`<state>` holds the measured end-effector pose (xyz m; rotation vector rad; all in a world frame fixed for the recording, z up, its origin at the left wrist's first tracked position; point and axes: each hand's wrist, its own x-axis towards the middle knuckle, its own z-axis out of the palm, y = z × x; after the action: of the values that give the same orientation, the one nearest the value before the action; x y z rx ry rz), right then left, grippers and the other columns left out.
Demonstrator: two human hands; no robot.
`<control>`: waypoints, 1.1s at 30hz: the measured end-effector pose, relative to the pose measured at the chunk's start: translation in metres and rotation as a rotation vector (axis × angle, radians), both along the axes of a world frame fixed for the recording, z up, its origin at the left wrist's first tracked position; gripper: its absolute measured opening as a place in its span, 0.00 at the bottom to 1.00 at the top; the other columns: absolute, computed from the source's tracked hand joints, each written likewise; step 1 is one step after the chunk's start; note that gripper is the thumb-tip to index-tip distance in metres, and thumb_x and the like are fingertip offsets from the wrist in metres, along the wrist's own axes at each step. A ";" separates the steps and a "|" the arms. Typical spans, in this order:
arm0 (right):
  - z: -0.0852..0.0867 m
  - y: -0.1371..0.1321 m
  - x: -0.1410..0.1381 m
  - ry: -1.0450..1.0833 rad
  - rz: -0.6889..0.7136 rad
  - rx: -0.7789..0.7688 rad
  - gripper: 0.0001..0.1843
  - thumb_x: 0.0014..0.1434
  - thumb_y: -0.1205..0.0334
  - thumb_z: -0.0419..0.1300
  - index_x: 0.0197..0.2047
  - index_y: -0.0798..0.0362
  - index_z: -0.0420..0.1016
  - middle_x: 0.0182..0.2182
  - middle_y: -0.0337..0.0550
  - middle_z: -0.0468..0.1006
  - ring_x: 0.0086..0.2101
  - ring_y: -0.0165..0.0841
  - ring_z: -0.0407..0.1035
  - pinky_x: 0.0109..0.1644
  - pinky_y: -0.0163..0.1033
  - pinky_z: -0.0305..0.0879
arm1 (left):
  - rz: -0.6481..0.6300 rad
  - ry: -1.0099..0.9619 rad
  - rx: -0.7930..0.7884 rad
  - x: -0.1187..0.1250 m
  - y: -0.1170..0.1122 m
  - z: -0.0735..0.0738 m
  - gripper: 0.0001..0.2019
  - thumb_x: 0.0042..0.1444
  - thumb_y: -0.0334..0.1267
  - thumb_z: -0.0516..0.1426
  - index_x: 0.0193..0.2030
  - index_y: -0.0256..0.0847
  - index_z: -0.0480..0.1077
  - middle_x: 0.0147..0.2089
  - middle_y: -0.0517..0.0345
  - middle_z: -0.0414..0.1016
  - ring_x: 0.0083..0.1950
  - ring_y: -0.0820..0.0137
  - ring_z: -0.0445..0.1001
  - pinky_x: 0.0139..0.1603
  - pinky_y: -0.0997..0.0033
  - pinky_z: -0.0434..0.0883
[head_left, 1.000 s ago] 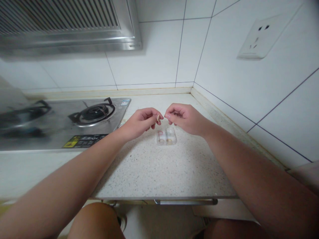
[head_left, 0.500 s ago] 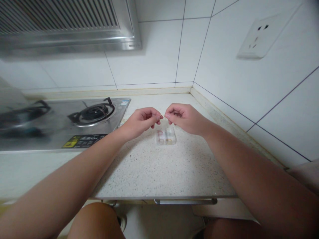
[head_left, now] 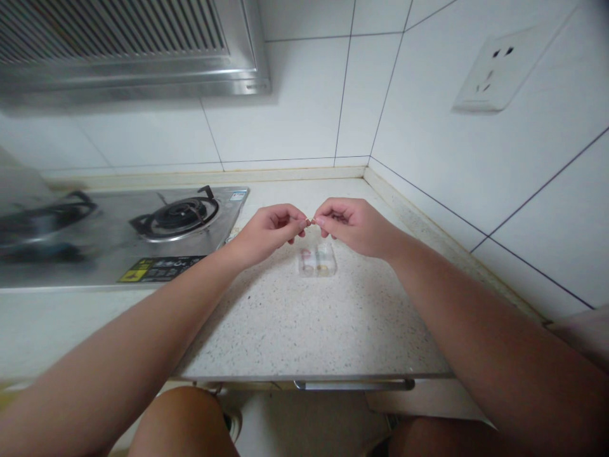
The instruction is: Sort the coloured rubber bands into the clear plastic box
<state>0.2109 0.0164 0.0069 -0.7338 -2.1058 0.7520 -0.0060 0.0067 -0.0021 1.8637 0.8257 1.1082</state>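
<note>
Above the speckled white counter [head_left: 304,330], left hand [head_left: 273,233] and right hand [head_left: 356,226] narrowly pinch a tiny pale piece [head_left: 309,221], its shape unclear.
It is near the clear plastic compartment box [head_left: 316,273]; a loosened pinch could drop it.

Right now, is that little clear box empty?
No, the clear box isn't empty: small reddish and yellowish bits show through its plastic.

The small compartment box [head_left: 317,262] looks like clear plastic. The speckled countertop [head_left: 314,330] resembles smooth stone. Range hood [head_left: 240,63] and gas hob [head_left: 111,235] are satiny metal, wall tiles [head_left: 290,114] smooth, slightly glossy.
</note>
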 end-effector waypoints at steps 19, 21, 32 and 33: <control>-0.004 0.003 -0.001 0.050 -0.050 0.058 0.10 0.60 0.57 0.66 0.37 0.55 0.79 0.27 0.40 0.75 0.27 0.28 0.66 0.30 0.35 0.60 | -0.006 -0.014 -0.006 -0.001 0.002 -0.002 0.12 0.58 0.45 0.64 0.36 0.36 0.74 0.30 0.57 0.75 0.27 0.77 0.67 0.26 0.77 0.64; -0.004 0.003 -0.001 0.055 -0.065 0.072 0.10 0.60 0.56 0.66 0.38 0.55 0.79 0.28 0.40 0.76 0.27 0.28 0.66 0.29 0.35 0.61 | -0.011 -0.014 -0.004 -0.002 0.002 -0.002 0.13 0.58 0.46 0.64 0.36 0.36 0.74 0.30 0.57 0.75 0.27 0.77 0.67 0.26 0.78 0.64; -0.001 0.001 -0.001 0.072 -0.113 0.147 0.09 0.60 0.57 0.66 0.37 0.54 0.79 0.28 0.41 0.77 0.27 0.29 0.66 0.29 0.37 0.61 | -0.036 0.000 -0.064 -0.005 0.005 -0.005 0.18 0.64 0.52 0.59 0.37 0.37 0.74 0.33 0.55 0.76 0.28 0.76 0.68 0.22 0.78 0.62; 0.000 0.000 -0.001 0.070 -0.120 0.160 0.09 0.60 0.57 0.66 0.37 0.54 0.79 0.28 0.41 0.77 0.27 0.29 0.66 0.29 0.37 0.61 | -0.039 0.002 -0.068 -0.005 0.004 -0.005 0.18 0.64 0.52 0.58 0.38 0.36 0.75 0.33 0.55 0.76 0.28 0.76 0.68 0.22 0.78 0.62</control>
<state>0.2103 0.0165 0.0064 -0.7285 -2.0121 0.5299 -0.0112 0.0111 -0.0072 1.8171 0.8146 1.0416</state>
